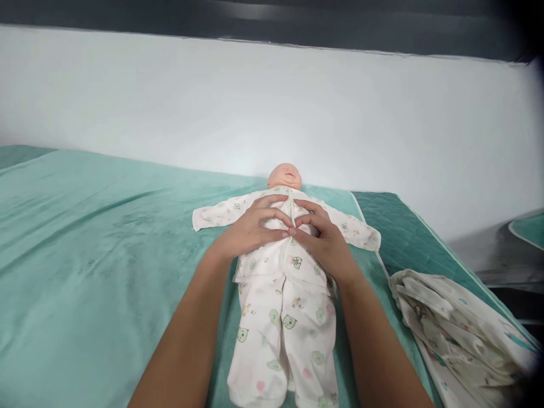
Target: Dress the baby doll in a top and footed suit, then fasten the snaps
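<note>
A baby doll point(283, 178) lies on its back on a teal bed cover, its head by the wall and its arms spread sideways. It wears a white baby jacket point(267, 262) with small green and pink prints, over matching trousers point(264, 334). My left hand point(257, 224) and my right hand point(321, 229) meet at the jacket's front seam on the chest. Thumbs and index fingers pinch the two front edges from either side, tips close together; any fastener between them is hidden. The doll's own hands are out of sight inside the sleeves.
The teal cover point(97, 272) spreads over the bed, with a darker quilted mattress pad point(382, 226) at the right. A crumpled pile of printed white cloth point(454, 328) lies at the right edge. Behind the bed stands a white wall point(238, 107).
</note>
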The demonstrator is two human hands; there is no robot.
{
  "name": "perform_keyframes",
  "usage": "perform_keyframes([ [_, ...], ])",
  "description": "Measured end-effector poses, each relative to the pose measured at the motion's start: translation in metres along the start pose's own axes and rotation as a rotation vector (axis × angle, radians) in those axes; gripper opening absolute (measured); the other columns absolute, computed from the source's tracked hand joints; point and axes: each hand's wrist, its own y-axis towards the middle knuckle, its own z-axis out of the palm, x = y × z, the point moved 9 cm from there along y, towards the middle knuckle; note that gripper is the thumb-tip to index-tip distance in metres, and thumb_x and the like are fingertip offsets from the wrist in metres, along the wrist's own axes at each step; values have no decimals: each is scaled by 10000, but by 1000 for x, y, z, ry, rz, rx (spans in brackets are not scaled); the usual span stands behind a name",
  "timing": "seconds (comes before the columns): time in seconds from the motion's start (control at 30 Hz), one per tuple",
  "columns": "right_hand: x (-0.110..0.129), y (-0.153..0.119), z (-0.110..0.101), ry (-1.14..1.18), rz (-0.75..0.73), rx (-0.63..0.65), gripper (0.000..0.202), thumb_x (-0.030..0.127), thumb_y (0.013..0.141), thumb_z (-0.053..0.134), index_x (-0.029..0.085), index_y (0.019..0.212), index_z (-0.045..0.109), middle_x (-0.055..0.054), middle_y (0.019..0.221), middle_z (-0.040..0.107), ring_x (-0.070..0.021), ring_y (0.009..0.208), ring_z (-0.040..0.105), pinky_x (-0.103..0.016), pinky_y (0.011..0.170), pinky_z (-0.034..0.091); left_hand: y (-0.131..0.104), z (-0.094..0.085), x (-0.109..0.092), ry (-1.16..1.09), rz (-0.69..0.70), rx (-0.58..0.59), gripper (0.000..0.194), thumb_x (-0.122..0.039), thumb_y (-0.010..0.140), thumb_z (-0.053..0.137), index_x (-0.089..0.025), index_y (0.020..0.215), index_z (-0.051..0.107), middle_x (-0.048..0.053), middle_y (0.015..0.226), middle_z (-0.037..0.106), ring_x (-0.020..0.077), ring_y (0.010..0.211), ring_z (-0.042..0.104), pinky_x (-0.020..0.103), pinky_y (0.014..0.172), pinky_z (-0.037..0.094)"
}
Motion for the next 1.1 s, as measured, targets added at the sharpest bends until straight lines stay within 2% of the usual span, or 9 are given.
perform_keyframes([
  [0.3,-3,0,-1,181,33,-35,90,316,815,707,253,773,657,2,1377,573,-257,1324,474,-452,1139,316,0,-2,-1,-63,-43,-51,129,-364,839,651,-241,840,688,7,1504,451,276,1410,385,419,1110,384],
  [0.43,-29,-4,-32,434,163,-365,146,377,828,648,240,830,599,-16,1154,674,-224,1041,636,-377,889,503,-8,-37,28,-380,-163,-489,153,-379,863,583,-231,900,577,48,1348,608,229,1147,607,378,918,514],
  [0.5,-50,-12,-55,403,270,-597,193,402,809,640,234,893,593,-19,1006,685,-197,886,646,-332,755,513,-23,-57,53,-490,-251,-778,149,-351,860,556,-244,961,533,42,1277,645,193,991,648,347,809,537],
  [0.57,-63,-16,-68,287,348,-695,264,394,769,667,217,958,612,-26,979,680,-183,848,631,-309,723,497,-34,-67,71,-472,-332,-941,170,-326,843,559,-242,987,529,38,1199,665,176,934,643,320,780,527],
  [0.63,-67,-11,-65,200,374,-636,346,403,751,686,207,1032,636,-35,1026,678,-182,872,618,-308,752,486,-32,-66,79,-374,-391,-909,205,-368,838,577,-227,987,568,43,1110,676,184,938,632,314,796,512],
  [0.77,-59,-2,-43,15,353,-402,407,475,767,679,232,1094,678,-13,998,662,-174,820,563,-323,782,460,-14,-48,71,-74,-437,-655,346,-488,792,651,-213,1001,651,61,1107,662,229,1000,609,363,895,471],
  [0.87,-56,-2,-39,-39,337,-367,377,483,775,671,257,1075,702,15,871,633,-158,732,505,-309,728,443,-12,-45,68,16,-449,-618,343,-474,792,650,-219,1020,665,55,1077,653,215,945,609,355,884,465],
  [1.0,-71,-1,-41,114,368,-312,363,454,731,703,253,1033,712,34,732,591,-136,630,475,-275,615,412,-19,-60,79,12,-446,-694,211,-372,802,625,-214,934,673,28,943,665,198,867,602,328,830,466],
  [1.1,-85,-6,-64,108,413,-414,351,385,693,710,228,1008,711,23,725,601,-130,587,480,-274,578,402,-36,-84,85,201,-471,-862,149,-296,815,584,-222,917,663,40,950,648,218,899,602,355,848,466],
])
